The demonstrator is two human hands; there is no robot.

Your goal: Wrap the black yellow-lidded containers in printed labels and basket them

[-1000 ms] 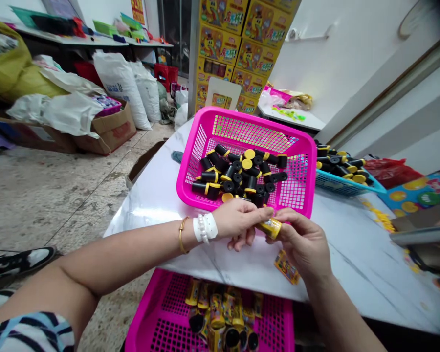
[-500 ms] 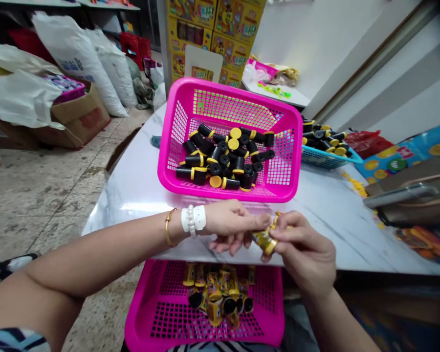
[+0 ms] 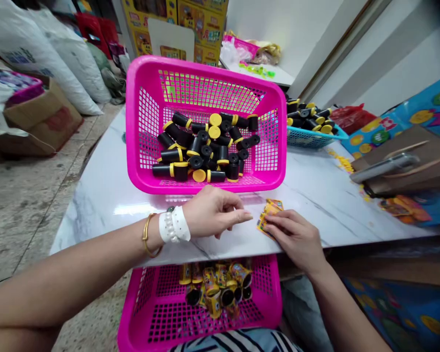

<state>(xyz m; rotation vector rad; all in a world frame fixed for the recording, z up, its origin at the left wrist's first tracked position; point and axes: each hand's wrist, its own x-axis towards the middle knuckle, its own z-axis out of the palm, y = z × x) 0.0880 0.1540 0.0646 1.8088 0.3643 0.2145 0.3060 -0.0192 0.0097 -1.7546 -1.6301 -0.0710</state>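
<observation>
Plainly, the biggest thing here is the white marbled table (image 3: 337, 210), its front edge running just before the person. Near its left edge, set back from the front edge, stands the upper pink basket (image 3: 132, 127). The lower pink basket (image 3: 130, 313) sits off the surface, below the front edge, and carries wrapped canisters (image 3: 210, 281) in shiny yellow print. A smaller turquoise basket (image 3: 310, 139) stands farther back, just beyond the upper basket's right side.

Next come the hands. The left hand (image 3: 212, 212) hovers between the upper basket and the front edge, thumb reaching to the right and the other fingers loosely curled, with nothing visible in them. The right hand (image 3: 297, 239) reaches over the front edge, fingertips close together on the printed wrappers; whether they pinch one or merely rest there, I cannot tell.

Smaller are the black canisters (image 3: 196, 145) with yellow caps, lying jumbled in the upper basket. Least are the printed wrappers (image 3: 267, 212) themselves, overlapping on the surface between that basket's front right corner and the front edge. They look thin: likely very light, limp, slick and easily creased, so a gentle pinch at one side edge should suit, after sliding a single piece free.
</observation>
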